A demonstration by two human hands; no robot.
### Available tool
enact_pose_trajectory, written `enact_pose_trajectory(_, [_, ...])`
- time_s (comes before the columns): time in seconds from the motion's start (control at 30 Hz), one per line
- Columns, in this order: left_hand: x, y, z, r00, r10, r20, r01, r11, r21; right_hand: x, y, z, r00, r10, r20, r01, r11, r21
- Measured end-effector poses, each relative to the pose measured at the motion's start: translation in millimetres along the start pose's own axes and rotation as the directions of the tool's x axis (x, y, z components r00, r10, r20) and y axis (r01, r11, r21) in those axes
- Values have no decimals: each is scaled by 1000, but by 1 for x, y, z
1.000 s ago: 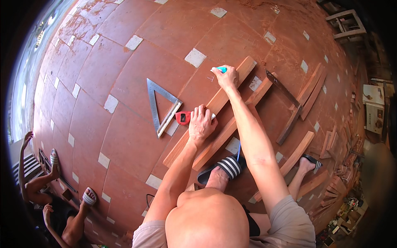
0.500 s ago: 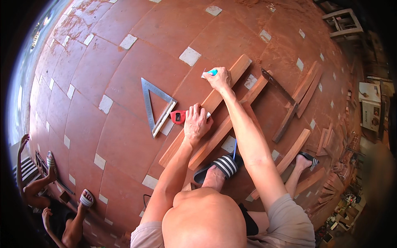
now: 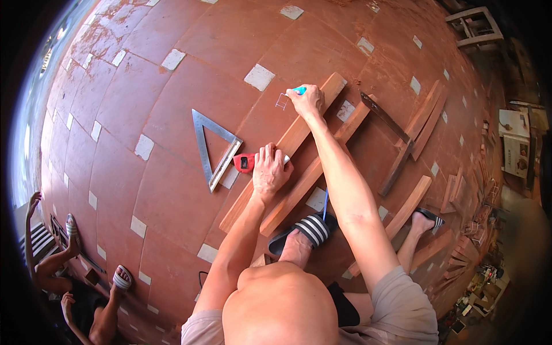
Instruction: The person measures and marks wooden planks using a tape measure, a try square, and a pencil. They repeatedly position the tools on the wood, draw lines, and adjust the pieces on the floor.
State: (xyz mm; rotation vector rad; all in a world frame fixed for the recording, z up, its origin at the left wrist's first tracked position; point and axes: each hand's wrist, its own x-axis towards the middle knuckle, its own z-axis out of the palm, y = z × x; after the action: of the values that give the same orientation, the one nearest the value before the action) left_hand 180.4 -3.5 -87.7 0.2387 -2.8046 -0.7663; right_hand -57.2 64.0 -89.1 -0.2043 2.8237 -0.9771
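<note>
My left hand [image 3: 270,172] is closed over the long wooden beam [image 3: 302,133], its fingers curled against a red tape measure [image 3: 244,163] that sticks out on the left. A small white piece [image 3: 286,159] shows at its thumb side; its kind is not clear. Farther up, my right hand [image 3: 308,100] pinches a small teal object [image 3: 299,91], mostly hidden by the fingers. Just left of these fingers is a thin white ladder-like outline [image 3: 281,102], seen against the red floor. A metal triangular square [image 3: 227,164] lies left of the tape measure.
A second beam [image 3: 319,169] runs parallel on the right, with a handsaw [image 3: 386,119] across its far end. More wood strips [image 3: 428,123] lie farther right. My sandalled foot [image 3: 299,241] is beside the beams. Another person [image 3: 86,299] sits at the lower left.
My right hand has shifted slightly up and to the right, and the white outline beside it shows more fully. The left hand stays at the tape measure. The view has shifted a little.
</note>
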Motion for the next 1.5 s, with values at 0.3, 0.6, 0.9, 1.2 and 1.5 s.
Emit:
enact_pose_trajectory(0.3, [-1,0,-1,1000,-4,-3,4,1000,-10,-12,5,-8,999,38,10,-39,996,75])
enact_pose_trajectory(0.6, [0,0,-1,1000,-18,17,18,1000,-9,-13,5,-7,998,62,-21,-59,992,113])
enact_pose_trajectory(0.9, [-1,0,-1,1000,-14,15,14,1000,-17,-16,8,-8,1000,-10,18,9,998,68])
enact_pose_trajectory(1.2, [0,1,-1,1000,-6,5,6,1000,-16,-21,-2,-7,994,-8,108,-4,994,109])
enact_pose_trajectory(1.5, [0,0,-2,999,-15,34,15,1000,-10,-21,-9,-6,986,6,165,-29,990,136])
